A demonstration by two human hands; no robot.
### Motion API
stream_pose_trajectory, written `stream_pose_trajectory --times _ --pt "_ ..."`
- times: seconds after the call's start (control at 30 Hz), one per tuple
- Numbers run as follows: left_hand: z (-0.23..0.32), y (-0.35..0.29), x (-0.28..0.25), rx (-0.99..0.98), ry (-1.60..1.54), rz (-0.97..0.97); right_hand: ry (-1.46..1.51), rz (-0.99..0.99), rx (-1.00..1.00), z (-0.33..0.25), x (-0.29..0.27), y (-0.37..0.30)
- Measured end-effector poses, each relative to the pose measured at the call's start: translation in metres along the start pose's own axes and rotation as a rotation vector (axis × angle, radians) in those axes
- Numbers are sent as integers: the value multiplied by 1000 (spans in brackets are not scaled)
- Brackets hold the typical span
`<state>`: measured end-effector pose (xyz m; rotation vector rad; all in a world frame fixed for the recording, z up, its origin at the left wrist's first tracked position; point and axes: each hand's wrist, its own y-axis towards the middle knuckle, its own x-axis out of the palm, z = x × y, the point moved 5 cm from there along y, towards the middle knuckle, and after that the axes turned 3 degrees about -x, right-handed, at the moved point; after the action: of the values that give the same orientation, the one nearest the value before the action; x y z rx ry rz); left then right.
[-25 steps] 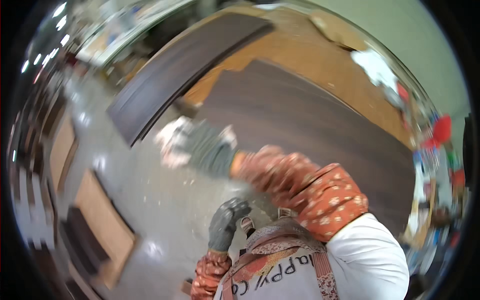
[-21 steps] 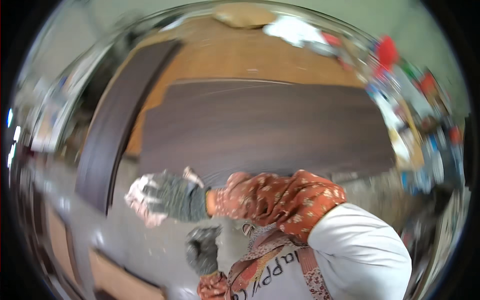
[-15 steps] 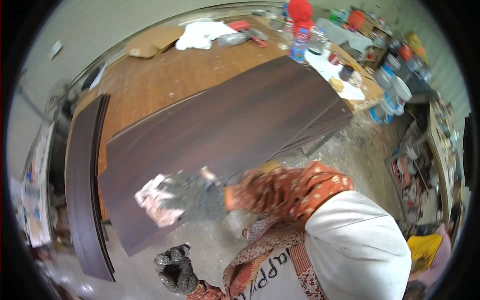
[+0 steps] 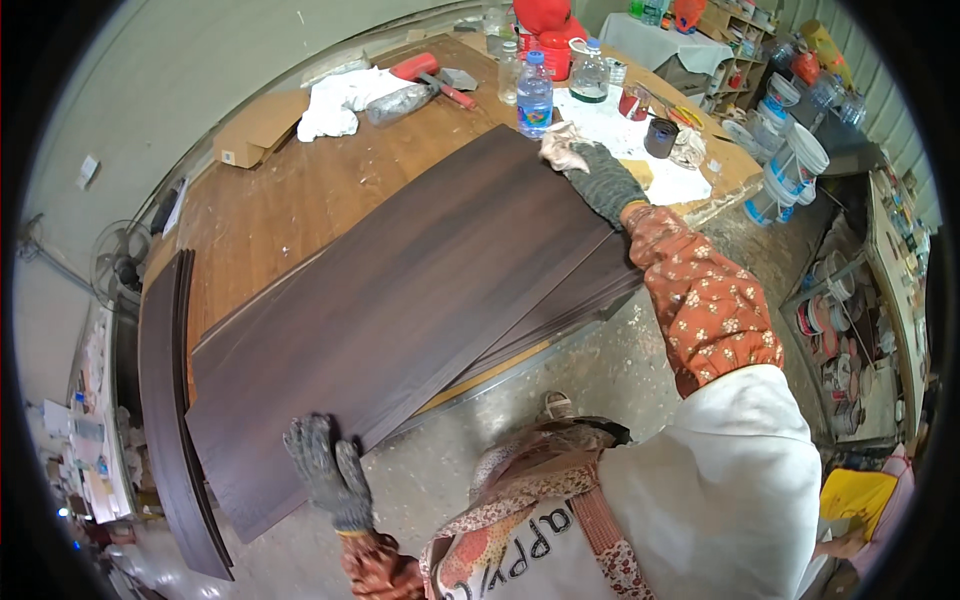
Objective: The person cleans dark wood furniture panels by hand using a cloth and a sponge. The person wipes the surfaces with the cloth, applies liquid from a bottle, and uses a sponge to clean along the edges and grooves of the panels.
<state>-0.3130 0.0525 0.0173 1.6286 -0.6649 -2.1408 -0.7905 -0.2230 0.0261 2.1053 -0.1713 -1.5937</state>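
Observation:
A long dark-brown wood-grain board lies on top of a stack of similar boards at the table's near side. My right hand, in a grey knit glove, reaches to the board's far right end and is closed on a crumpled pale cloth. The cloth is at the board's corner, just beside a water bottle. My left hand, also gloved in grey, rests on the board's near edge at the lower left. Its fingers are stretched out and hold nothing.
Narrow dark panels lie stacked at the left. A red-headed mallet, white cloth and bent cardboard lie toward the back. A dark cup stands on white paper at right; buckets stand beyond. Another person is at lower right.
My right hand has swept the cloth from the board's near left part to its far right end. My left hand, earlier curled off the board, now lies stretched out at its edge.

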Motion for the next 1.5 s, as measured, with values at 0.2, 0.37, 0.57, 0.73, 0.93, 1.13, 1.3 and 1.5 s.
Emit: stream_pose_trajectory --times 0.2,0.37,0.57,0.73,0.93,1.13,1.3,1.5 --pt "-62 22 16 -5 188 -152 86 31 -434 -26 -18 -16" --pt "-61 75 42 -387 336 -506 12 66 -706 -72 -26 -66" --pt "74 121 119 63 277 -318 210 -167 -1019 -80 -9 -82" --pt "79 124 123 135 216 -339 245 216 -1060 -50 -1 17" --pt "70 121 124 -20 -187 -241 258 529 -892 -26 15 99" --pt "151 133 122 58 -870 -227 616 -142 -1054 -108 -44 38" --pt "218 176 148 472 -47 -322 528 -243 -442 5 -75 36" --pt "208 219 178 245 15 -226 -23 -337 -266 153 -2 0"
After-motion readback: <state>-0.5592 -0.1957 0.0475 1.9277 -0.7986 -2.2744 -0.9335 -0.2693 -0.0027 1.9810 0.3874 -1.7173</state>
